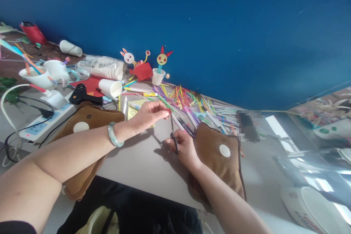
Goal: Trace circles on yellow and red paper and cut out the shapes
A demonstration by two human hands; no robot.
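My left hand (pixel 149 115), with a jade-like bangle (pixel 112 134) on the wrist, pinches a small red piece (pixel 168 110), perhaps paper, above the table. Dark-handled scissors (pixel 173 139) are in my right hand (pixel 184 146), fingers closed round the handles. Their blades point up and reach the red piece; whether they are cutting into it I cannot tell. Just behind my right hand lies a second dark tool (pixel 187 127), seemingly another pair of scissors. A yellow sheet (pixel 133 108) with drawn circles lies partly hidden behind my left hand.
Brown cushions (pixel 214 146) flank my forearms. Colourful sticks (pixel 189 98) are strewn along the blue wall. Further left are a black glue gun (pixel 85 95), a power strip (pixel 41 120), paper cups (pixel 109 87) and corded cables. Two paper-face figures (pixel 161 59) stand behind. A bowl (pixel 315 204) is at right.
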